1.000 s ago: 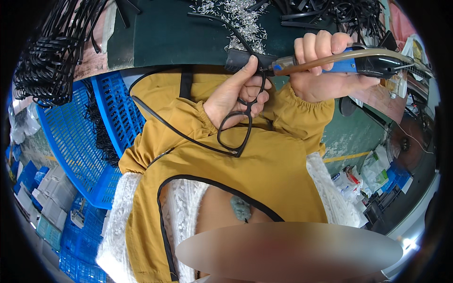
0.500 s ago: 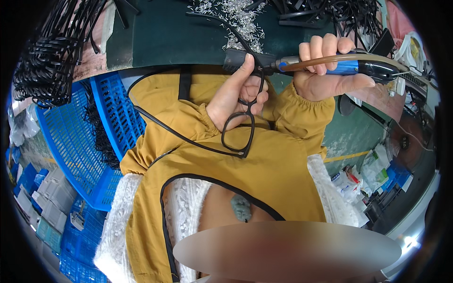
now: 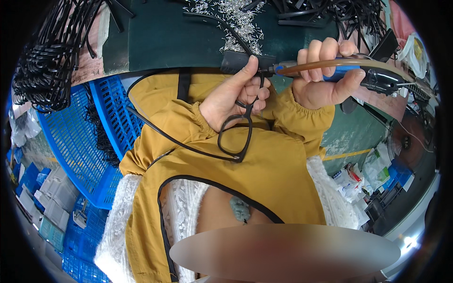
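My left hand [image 3: 224, 100] is closed round a black eyeglass frame [image 3: 247, 141], thumb on top near one hinge. One temple of it reaches up over the table; the other lies across the mustard apron. The hinge rests by a black block [image 3: 232, 62] at the table's edge. My right hand [image 3: 318, 85] grips a power screwdriver [image 3: 384, 81] with a blue and black body and a brown hose. Its tip points left and meets the frame at the hinge, beside my left thumb; the exact contact is too small to make out.
Small silver screw-like pieces [image 3: 240, 28] lie scattered on the dark green mat [image 3: 165, 40]. Black eyeglass parts are heaped at the left [image 3: 45, 66] and the far right [image 3: 354, 16]. Below the table's left side stands a blue plastic basket [image 3: 71, 146] holding more black parts.
The lower rim and the loose temple have shifted slightly down and left. The screwdriver's rear end has dipped a little, and my right thumb has drawn in closer to its body.
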A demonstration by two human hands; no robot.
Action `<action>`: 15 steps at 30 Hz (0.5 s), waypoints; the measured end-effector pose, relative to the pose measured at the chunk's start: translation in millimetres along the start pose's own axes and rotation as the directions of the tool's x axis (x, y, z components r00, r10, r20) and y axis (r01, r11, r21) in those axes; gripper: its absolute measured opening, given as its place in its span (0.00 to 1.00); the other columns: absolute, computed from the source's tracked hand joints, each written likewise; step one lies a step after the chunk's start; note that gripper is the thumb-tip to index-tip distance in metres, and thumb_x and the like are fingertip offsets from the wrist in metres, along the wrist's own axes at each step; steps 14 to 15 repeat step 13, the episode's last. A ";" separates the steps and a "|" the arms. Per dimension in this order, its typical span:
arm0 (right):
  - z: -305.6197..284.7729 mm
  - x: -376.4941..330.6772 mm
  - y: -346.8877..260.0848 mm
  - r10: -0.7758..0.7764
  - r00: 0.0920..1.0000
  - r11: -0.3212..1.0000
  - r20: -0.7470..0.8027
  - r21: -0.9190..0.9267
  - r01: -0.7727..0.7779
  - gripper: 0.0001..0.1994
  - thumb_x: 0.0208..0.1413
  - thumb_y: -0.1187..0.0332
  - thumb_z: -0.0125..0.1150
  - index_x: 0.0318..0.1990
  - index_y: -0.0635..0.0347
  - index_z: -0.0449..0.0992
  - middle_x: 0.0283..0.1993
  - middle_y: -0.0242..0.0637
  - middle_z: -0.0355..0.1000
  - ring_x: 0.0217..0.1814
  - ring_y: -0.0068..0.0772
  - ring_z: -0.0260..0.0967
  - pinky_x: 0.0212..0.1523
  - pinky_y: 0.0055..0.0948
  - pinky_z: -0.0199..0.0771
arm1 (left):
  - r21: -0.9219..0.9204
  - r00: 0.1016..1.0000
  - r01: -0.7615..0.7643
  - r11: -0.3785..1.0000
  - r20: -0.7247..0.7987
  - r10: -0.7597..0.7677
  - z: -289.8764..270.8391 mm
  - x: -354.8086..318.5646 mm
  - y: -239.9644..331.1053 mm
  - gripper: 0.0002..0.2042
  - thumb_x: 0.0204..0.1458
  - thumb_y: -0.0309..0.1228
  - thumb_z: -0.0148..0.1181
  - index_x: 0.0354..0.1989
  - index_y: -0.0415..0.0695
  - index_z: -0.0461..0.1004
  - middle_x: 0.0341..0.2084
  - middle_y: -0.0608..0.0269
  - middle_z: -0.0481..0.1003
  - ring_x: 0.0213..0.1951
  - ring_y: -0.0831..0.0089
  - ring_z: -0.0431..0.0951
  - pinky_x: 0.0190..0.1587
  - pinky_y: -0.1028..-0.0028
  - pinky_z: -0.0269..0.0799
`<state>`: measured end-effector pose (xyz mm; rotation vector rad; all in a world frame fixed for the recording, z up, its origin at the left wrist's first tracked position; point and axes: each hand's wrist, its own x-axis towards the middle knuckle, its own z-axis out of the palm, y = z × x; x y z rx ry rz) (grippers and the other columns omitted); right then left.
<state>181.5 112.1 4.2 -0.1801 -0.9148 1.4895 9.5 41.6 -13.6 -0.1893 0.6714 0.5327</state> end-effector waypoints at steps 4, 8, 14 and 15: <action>3.4 -2.3 4.3 -0.005 0.999 1.000 -0.040 0.006 0.005 0.20 0.70 0.49 0.55 0.54 0.55 0.66 0.31 0.32 0.65 0.25 0.24 0.61 0.23 0.23 0.65 | -0.050 0.999 -0.017 0.999 0.042 0.019 3.8 0.1 -1.5 0.29 0.64 0.64 0.48 0.33 0.48 0.74 0.20 0.72 0.69 0.18 0.79 0.61 0.22 0.79 0.56; 2.0 -1.9 6.4 0.009 1.000 1.000 -0.019 0.010 -0.009 0.15 0.69 0.55 0.59 0.48 0.55 0.65 0.30 0.32 0.64 0.25 0.26 0.60 0.22 0.24 0.65 | -0.088 0.993 0.005 0.996 0.117 0.006 0.1 3.2 0.8 0.29 0.65 0.65 0.47 0.32 0.49 0.73 0.19 0.72 0.68 0.16 0.80 0.58 0.22 0.79 0.54; -0.1 -0.1 2.3 0.107 0.994 0.993 -0.016 0.042 -0.107 0.16 0.67 0.55 0.62 0.45 0.52 0.63 0.29 0.32 0.64 0.24 0.26 0.61 0.24 0.25 0.66 | -0.103 0.989 0.023 0.994 0.149 -0.008 -7.1 6.9 -3.3 0.29 0.65 0.65 0.46 0.34 0.48 0.73 0.18 0.70 0.69 0.15 0.78 0.58 0.22 0.77 0.55; -0.1 -0.1 2.3 0.107 0.994 0.993 -0.016 0.042 -0.107 0.16 0.67 0.55 0.62 0.45 0.52 0.63 0.29 0.32 0.64 0.24 0.26 0.61 0.24 0.25 0.66 | -0.103 0.989 0.023 0.994 0.149 -0.008 -7.1 6.9 -3.3 0.29 0.65 0.65 0.46 0.34 0.48 0.73 0.18 0.70 0.69 0.15 0.78 0.58 0.22 0.77 0.55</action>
